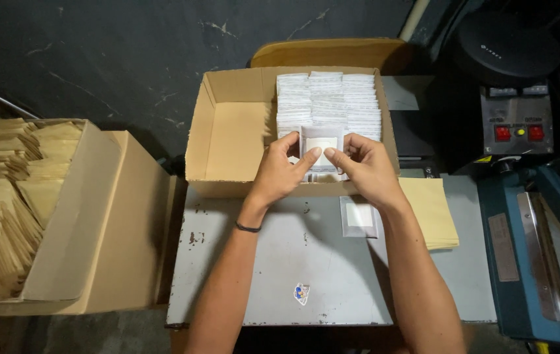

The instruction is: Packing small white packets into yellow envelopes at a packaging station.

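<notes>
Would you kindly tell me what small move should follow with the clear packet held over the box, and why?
Probably lower the small clear plastic packet onto the white packet rows in the open cardboard box: both the left hand and right hand pinch it just above those rows.

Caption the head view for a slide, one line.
Both hands, left hand and right hand, hold a small clear pouch over a cardboard box of stacked pouches.
</notes>
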